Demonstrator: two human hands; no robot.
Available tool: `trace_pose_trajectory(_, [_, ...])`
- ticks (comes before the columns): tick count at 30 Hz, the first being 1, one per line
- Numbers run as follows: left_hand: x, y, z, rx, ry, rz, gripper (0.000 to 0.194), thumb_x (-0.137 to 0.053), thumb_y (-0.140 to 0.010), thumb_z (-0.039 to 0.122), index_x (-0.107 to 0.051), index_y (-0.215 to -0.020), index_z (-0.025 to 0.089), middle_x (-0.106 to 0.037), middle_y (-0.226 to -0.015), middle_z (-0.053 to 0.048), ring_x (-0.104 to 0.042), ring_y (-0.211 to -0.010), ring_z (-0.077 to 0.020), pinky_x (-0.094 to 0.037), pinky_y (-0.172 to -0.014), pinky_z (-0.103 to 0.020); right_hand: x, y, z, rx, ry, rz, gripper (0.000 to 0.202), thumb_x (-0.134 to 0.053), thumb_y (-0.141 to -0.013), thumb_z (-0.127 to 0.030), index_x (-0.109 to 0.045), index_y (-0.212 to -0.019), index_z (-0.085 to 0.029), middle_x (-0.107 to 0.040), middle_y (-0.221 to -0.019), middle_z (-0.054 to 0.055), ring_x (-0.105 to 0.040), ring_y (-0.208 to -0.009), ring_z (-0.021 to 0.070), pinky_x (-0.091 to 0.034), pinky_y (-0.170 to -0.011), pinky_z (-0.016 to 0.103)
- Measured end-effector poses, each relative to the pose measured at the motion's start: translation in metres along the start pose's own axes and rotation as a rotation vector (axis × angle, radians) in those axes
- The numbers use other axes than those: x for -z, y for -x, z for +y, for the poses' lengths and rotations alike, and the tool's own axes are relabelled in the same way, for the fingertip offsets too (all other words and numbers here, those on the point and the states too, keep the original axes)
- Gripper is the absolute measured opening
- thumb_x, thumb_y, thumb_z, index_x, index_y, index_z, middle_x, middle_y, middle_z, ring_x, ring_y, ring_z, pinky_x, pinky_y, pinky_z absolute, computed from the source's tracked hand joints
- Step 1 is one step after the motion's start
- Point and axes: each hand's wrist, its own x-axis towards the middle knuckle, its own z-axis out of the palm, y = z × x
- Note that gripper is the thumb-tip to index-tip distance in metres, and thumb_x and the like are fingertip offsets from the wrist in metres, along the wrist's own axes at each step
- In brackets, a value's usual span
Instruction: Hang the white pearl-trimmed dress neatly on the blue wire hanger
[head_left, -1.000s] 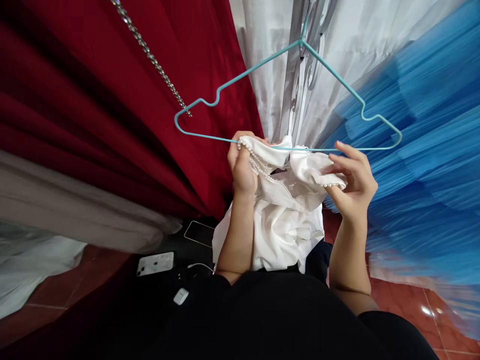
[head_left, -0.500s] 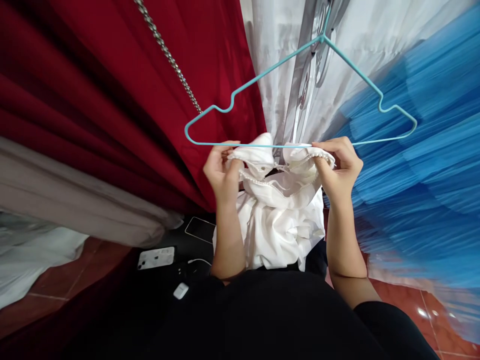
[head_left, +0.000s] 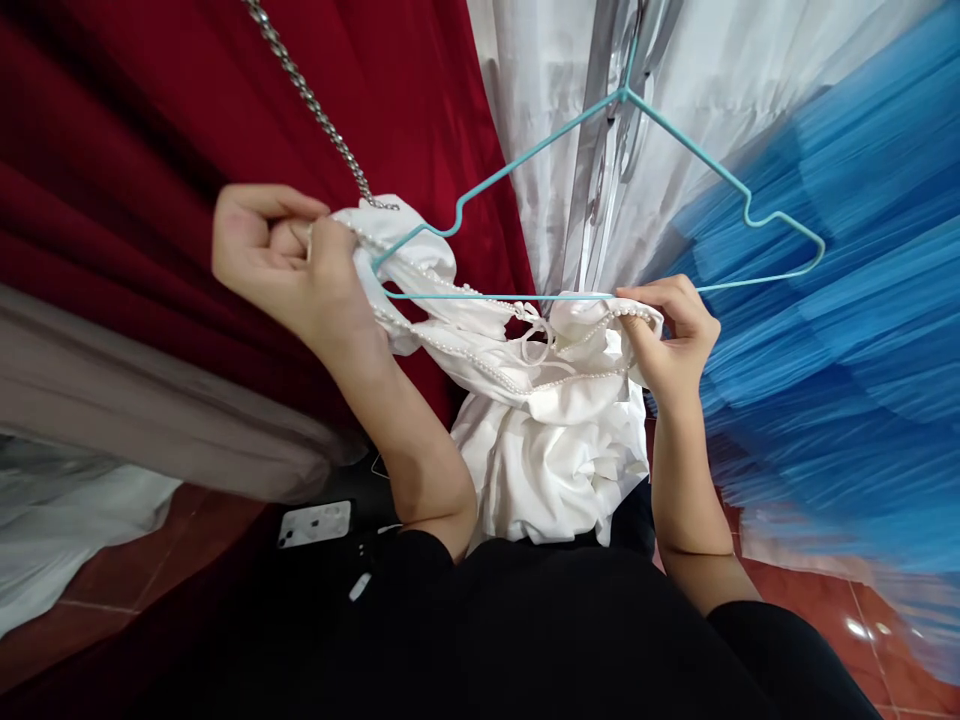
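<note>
A white garment with pearl-trimmed edges hangs down in front of my body, its upper part stretched between my hands. My left hand is closed on one pearl-edged side of it, which lies around the left end of a light blue hanger. My right hand pinches the other side of the garment beside the hanger's bottom bar. The right end of the hanger sticks out bare past my right hand. A thin white cord lies loose at the garment's neckline.
Red cloth with a beaded chain hangs at the left, blue tulle at the right. White cloth hangs behind the hanger. A phone and a small white case lie on a black surface at lower left.
My left hand has moved left and up, pulling its side of the garment out over the hanger's left end. My right hand has hardly moved. The hanger has shifted slightly left.
</note>
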Motion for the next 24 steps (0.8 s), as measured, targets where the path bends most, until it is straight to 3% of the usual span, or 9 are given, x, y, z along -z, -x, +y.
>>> trace_pose_trajectory(3, [-0.032, -0.003, 0.015, -0.08, -0.078, -0.16, 0.037, -0.055, -0.081, -0.024, -0.064, -0.08, 0.012, -0.056, -0.078, 0.004, -0.04, -0.059, -0.0043, -0.044, -0.059, -0.014, -0.003, 0.002, 0.0, 0.018, -0.018, 0.017, 0.011, -0.075, -0.087, -0.019, -0.08, -0.091, -0.028, -0.07, -0.082, -0.003, -0.063, -0.077, 0.012, -0.049, -0.07, 0.03])
trace_pose_trajectory(6, [-0.054, 0.008, 0.028, -0.08, -0.033, -0.392, 0.046, -0.063, -0.072, -0.023, -0.068, -0.1, 0.013, -0.056, -0.086, 0.003, -0.051, -0.072, -0.0071, -0.045, -0.065, -0.017, -0.005, 0.003, 0.002, 0.019, 0.02, 0.03, 0.008, -0.074, -0.088, -0.021, -0.078, -0.091, -0.028, -0.068, -0.081, -0.002, -0.061, -0.076, 0.0126, -0.048, -0.068, 0.031])
trace_pose_trajectory(10, [-0.054, 0.042, 0.035, -0.038, 0.203, -0.431, 0.027, -0.078, -0.084, 0.014, -0.075, -0.108, 0.023, -0.065, -0.098, -0.004, -0.062, -0.092, -0.0188, -0.056, -0.084, -0.031, -0.005, 0.004, 0.004, 0.023, 0.071, 0.012, 0.012, -0.07, -0.089, -0.022, -0.078, -0.094, -0.029, -0.068, -0.085, -0.002, -0.063, -0.081, 0.0148, -0.051, -0.072, 0.034])
trace_pose_trajectory(12, [-0.043, 0.064, 0.029, 0.064, 0.245, -0.451, 0.011, -0.069, -0.093, 0.03, -0.078, -0.096, 0.025, -0.068, -0.086, -0.004, -0.063, -0.078, -0.0182, -0.057, -0.074, -0.033, -0.006, 0.003, 0.004, 0.032, 0.068, 0.014, 0.014, -0.069, -0.089, -0.019, -0.078, -0.095, -0.029, -0.068, -0.085, -0.002, -0.063, -0.081, 0.0148, -0.051, -0.072, 0.034])
trace_pose_trajectory(14, [-0.029, 0.084, 0.015, 0.331, 0.174, -0.603, 0.031, -0.057, -0.102, 0.037, -0.078, -0.086, 0.022, -0.071, -0.074, -0.005, -0.064, -0.064, -0.0163, -0.054, -0.06, -0.03, -0.007, 0.004, 0.003, 0.033, 0.076, 0.028, 0.016, -0.067, -0.088, -0.017, -0.077, -0.093, -0.028, -0.067, -0.083, -0.002, -0.063, -0.08, 0.0146, -0.051, -0.073, 0.034])
trace_pose_trajectory(16, [-0.021, 0.1, 0.001, 0.601, 0.03, -0.721, 0.037, -0.058, -0.103, 0.046, -0.079, -0.092, 0.018, -0.077, -0.08, -0.008, -0.071, -0.068, -0.0168, -0.056, -0.06, -0.028, -0.009, 0.004, 0.002, 0.032, 0.091, 0.035, 0.019, -0.063, -0.088, -0.015, -0.076, -0.092, -0.028, -0.067, -0.083, -0.002, -0.063, -0.081, 0.0149, -0.053, -0.075, 0.035])
trace_pose_trajectory(18, [-0.022, 0.109, -0.008, 0.732, -0.001, -0.677, 0.038, -0.065, -0.098, 0.053, -0.075, -0.109, 0.017, -0.08, -0.102, -0.011, -0.077, -0.087, -0.0202, -0.061, -0.075, -0.029, -0.009, 0.005, 0.001, 0.037, 0.095, 0.03, 0.022, -0.06, -0.089, -0.014, -0.076, -0.093, -0.028, -0.067, -0.084, -0.002, -0.064, -0.083, 0.0151, -0.054, -0.078, 0.036])
trace_pose_trajectory(21, [-0.038, 0.117, -0.006, 0.723, 0.243, -0.482, 0.04, -0.064, -0.098, 0.057, -0.064, -0.117, 0.022, -0.073, -0.129, -0.012, -0.071, -0.123, -0.0263, -0.058, -0.104, -0.04, -0.01, 0.006, 0.0, 0.042, 0.089, 0.022, 0.024, -0.057, -0.089, -0.013, -0.075, -0.095, -0.028, -0.067, -0.086, -0.002, -0.064, -0.084, 0.0151, -0.055, -0.08, 0.036])
trace_pose_trajectory(24, [-0.057, 0.124, 0.005, 0.71, 0.478, -0.355, 0.028, -0.057, -0.101, 0.05, -0.053, -0.093, 0.023, -0.07, -0.106, -0.007, -0.068, -0.123, -0.0241, -0.052, -0.114, -0.045, -0.009, 0.007, -0.002, 0.058, 0.071, 0.049, 0.025, -0.059, -0.086, -0.008, -0.074, -0.094, -0.026, -0.067, -0.085, -0.001, -0.063, -0.081, 0.0157, -0.054, -0.076, 0.036])
